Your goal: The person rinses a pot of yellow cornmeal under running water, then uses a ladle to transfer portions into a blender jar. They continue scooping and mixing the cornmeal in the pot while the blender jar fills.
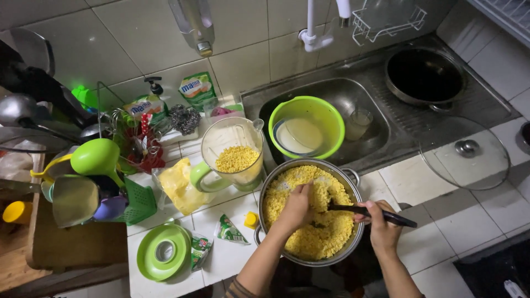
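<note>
I see my left hand (298, 207) down inside the steel pot (353, 177), fingers curled into the heap of yellow corn kernels (326, 234); it looks cupped around a clump of them, though I cannot tell how much it actually holds. My right hand (382, 225) is closed around the black handle of a utensil (367, 212), which lies nearly level across the pot's right rim with its working end buried in the kernels (the tip itself is hidden, so I cannot say what kind of tool it is).

The pot sits on the white tiled counter (232, 259), at its front edge, just in front of the sink (375, 132). Just to the pot's upper left stands a clear blender jug (232, 152) with a green handle, holding a shallow layer of the same yellow kernels. In the sink rests a green bowl (327, 118) with a pale dish inside it, and a drinking glass (359, 122) stands beside that bowl. A glass lid (464, 152) lies flat on the counter to the right, and a dark pan (424, 75) sits beyond it on the drainboard. A round green lid (164, 251) lies on the tiles to the left, near a small green sachet (229, 230) and a yellow plastic bag (178, 186).
</note>
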